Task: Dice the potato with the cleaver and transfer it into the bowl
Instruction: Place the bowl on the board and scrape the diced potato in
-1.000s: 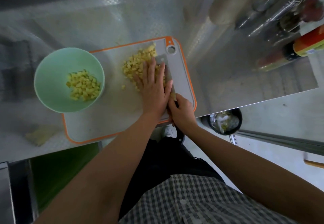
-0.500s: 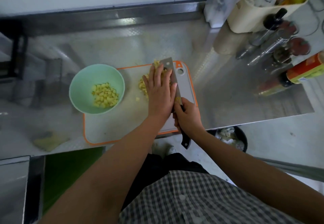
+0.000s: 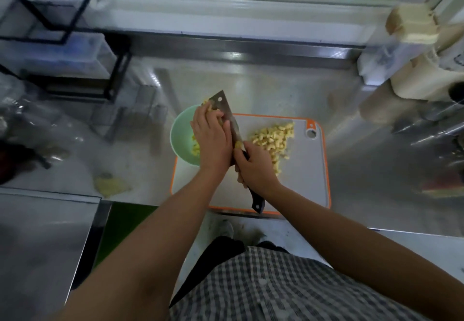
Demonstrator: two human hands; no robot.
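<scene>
Right hand [image 3: 256,167]: your fingers curl round the cleaver [image 3: 225,110] handle, just right of the bowl [image 3: 178,131].
Left hand [image 3: 213,140]: your flat fingers press potato dice against the blade, over the bowl.
Potato [image 3: 272,140]: some inside the bowl, a pile right of it on the cutting board [image 3: 301,182].
Table [image 3: 276,89]: steel, under the bowl.

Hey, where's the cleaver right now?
In the head view, near centre, the cleaver is tilted over the right side of the green bowl, handle gripped by the right hand, left hand against its blade.
</scene>
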